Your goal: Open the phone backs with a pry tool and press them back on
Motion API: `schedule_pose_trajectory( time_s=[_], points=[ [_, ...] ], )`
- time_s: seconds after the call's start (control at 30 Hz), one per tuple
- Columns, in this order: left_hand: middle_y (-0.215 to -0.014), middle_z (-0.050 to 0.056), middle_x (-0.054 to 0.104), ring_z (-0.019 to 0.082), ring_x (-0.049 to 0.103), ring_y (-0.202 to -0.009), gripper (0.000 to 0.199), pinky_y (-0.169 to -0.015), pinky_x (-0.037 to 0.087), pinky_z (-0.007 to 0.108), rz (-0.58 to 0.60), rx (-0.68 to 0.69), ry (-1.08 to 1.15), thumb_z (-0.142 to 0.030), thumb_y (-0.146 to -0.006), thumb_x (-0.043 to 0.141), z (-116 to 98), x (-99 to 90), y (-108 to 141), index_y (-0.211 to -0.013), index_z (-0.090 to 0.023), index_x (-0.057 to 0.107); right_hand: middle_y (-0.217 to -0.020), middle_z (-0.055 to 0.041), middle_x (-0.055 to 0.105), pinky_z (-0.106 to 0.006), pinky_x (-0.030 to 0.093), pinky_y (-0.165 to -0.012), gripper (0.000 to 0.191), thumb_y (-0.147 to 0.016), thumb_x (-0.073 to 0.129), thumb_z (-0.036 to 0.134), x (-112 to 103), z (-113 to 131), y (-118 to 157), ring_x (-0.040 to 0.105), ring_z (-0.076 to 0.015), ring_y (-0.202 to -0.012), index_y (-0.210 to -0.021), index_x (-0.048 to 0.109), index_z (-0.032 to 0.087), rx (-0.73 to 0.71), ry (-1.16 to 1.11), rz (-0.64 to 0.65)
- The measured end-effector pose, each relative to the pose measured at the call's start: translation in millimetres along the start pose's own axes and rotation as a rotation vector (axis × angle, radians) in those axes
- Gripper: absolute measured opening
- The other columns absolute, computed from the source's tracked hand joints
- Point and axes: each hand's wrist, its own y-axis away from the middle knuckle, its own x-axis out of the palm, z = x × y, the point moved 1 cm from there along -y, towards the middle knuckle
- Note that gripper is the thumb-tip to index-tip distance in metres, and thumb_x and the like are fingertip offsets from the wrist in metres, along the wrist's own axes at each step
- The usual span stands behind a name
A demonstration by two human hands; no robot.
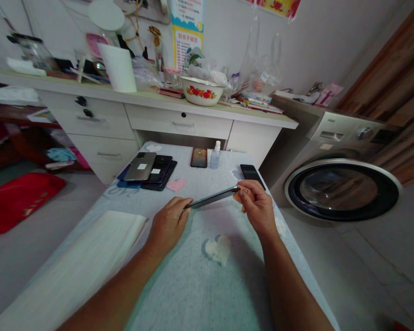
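A dark smartphone [214,197], seen edge-on, is held in the air over the table by both hands. My left hand [169,223] pinches its left end, and my right hand [257,204] grips the right end, which is a little higher. Below the right fingers shows a bit of something orange-brown, too small to name. Just behind the right hand lies a black phone [251,174]. Farther back are a phone with a brownish screen [199,157] and a clear spray bottle [215,156] with a white cap. Several phones [141,168] lie overlapping at the back left, some with white labels.
The table [193,276] has a pale heart-patterned cover. A folded white sheet [89,257] lies along its left side. Behind stands a white desk [103,117] bearing a flowered enamel bowl [203,92] and clutter. A washing machine [341,184] is on the right, a red bag [24,200] on the left floor.
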Motion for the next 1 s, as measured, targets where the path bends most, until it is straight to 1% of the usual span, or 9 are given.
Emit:
schedule_pose_trajectory(
  time_s=[0.17, 0.23, 0.33, 0.4, 0.53, 0.63, 0.73, 0.9, 1.0],
  points=[
    [-0.099, 0.005, 0.067, 0.020, 0.065, -0.091, 0.028, -0.080, 0.051, 0.032, -0.018, 0.069, -0.046, -0.028, -0.095, 0.043, -5.4, -1.5, 1.2, -0.109, -0.019, 0.065, -0.101, -0.0051, 0.061, -0.032, 0.054, -0.078, 0.014, -0.088, 0.059, 0.027, 3.0, 5.1, 0.4, 0.060, -0.0179, -0.093, -0.098, 0.068, 0.023, -0.066, 0.030, -0.001],
    [-0.100, 0.005, 0.069, 0.021, 0.063, -0.092, 0.027, -0.082, 0.050, 0.034, -0.028, 0.098, -0.088, -0.028, -0.095, 0.044, -4.7, -2.2, 0.8, -0.108, -0.019, 0.066, -0.101, -0.0050, 0.061, -0.034, 0.053, -0.084, 0.014, -0.088, 0.059, 0.027, 3.1, 6.9, 0.5, 0.060, -0.0184, -0.095, -0.098, 0.068, 0.023, -0.077, 0.039, 0.005],
    [-0.097, 0.005, 0.070, 0.024, 0.059, -0.089, 0.026, -0.081, 0.048, 0.038, -0.040, 0.129, -0.165, -0.028, -0.094, 0.047, -3.2, -2.5, -0.7, -0.107, -0.019, 0.067, -0.101, -0.0049, 0.061, -0.036, 0.052, -0.087, 0.014, -0.088, 0.058, 0.026, 2.9, 9.5, 0.9, 0.060, -0.0185, -0.096, -0.099, 0.068, 0.024, -0.090, 0.043, 0.004],
    [-0.094, 0.006, 0.068, 0.024, 0.058, -0.087, 0.025, -0.079, 0.048, 0.038, -0.051, 0.126, -0.161, -0.027, -0.093, 0.048, -3.3, -1.7, -2.1, -0.106, -0.018, 0.068, -0.102, -0.0050, 0.061, -0.036, 0.051, -0.088, 0.014, -0.088, 0.059, 0.024, 3.1, 12.2, 1.4, 0.060, -0.0187, -0.098, -0.098, 0.068, 0.024, -0.112, 0.041, -0.002],
    [-0.089, 0.005, 0.063, 0.019, 0.060, -0.083, 0.026, -0.075, 0.050, 0.031, -0.063, 0.067, -0.065, -0.022, -0.092, 0.046, -4.8, 3.1, -4.0, -0.105, -0.018, 0.068, -0.103, -0.0051, 0.060, -0.034, 0.052, -0.085, 0.014, -0.087, 0.060, 0.022, 5.6, 21.1, 3.6, 0.059, -0.0182, -0.098, -0.098, 0.068, 0.024, -0.138, 0.026, -0.014],
    [-0.090, 0.004, 0.062, 0.018, 0.061, -0.083, 0.027, -0.075, 0.050, 0.030, -0.037, 0.031, -0.057, -0.019, -0.091, 0.046, -5.2, 7.2, -4.9, -0.108, -0.018, 0.067, -0.105, -0.0055, 0.059, -0.030, 0.055, -0.075, 0.015, -0.088, 0.058, 0.022, 8.6, 28.1, 6.8, 0.061, -0.0170, -0.092, -0.100, 0.068, 0.024, -0.140, 0.018, -0.005],
    [-0.094, 0.004, 0.065, 0.019, 0.061, -0.087, 0.025, -0.079, 0.049, 0.031, -0.013, 0.029, -0.099, -0.018, -0.090, 0.048, -4.8, 8.5, -5.9, -0.107, -0.018, 0.066, -0.107, -0.0059, 0.058, -0.027, 0.056, -0.066, 0.018, -0.089, 0.056, 0.021, 11.3, 32.8, 10.3, 0.061, -0.0155, -0.087, -0.103, 0.067, 0.024, -0.161, 0.025, 0.010],
    [-0.090, 0.005, 0.067, 0.022, 0.059, -0.087, 0.022, -0.077, 0.049, 0.034, -0.006, 0.088, -0.209, -0.015, -0.087, 0.052, -5.6, 5.1, -5.1, -0.102, -0.020, 0.067, -0.107, -0.0060, 0.056, -0.024, 0.055, -0.060, 0.021, -0.089, 0.054, 0.016, 15.0, 39.1, 13.4, 0.061, -0.0133, -0.081, -0.105, 0.066, 0.025, -0.203, 0.036, 0.043],
    [-0.092, 0.006, 0.068, 0.023, 0.059, -0.087, 0.023, -0.076, 0.050, 0.035, -0.029, 0.168, -0.185, -0.015, -0.089, 0.052, -9.3, 4.0, -3.3, -0.107, -0.019, 0.065, -0.103, -0.0060, 0.056, -0.027, 0.055, -0.069, 0.023, -0.089, 0.053, 0.014, 18.4, 44.6, 14.6, 0.061, -0.0152, -0.087, -0.106, 0.065, 0.025, -0.268, 0.082, 0.057]
  ],
)
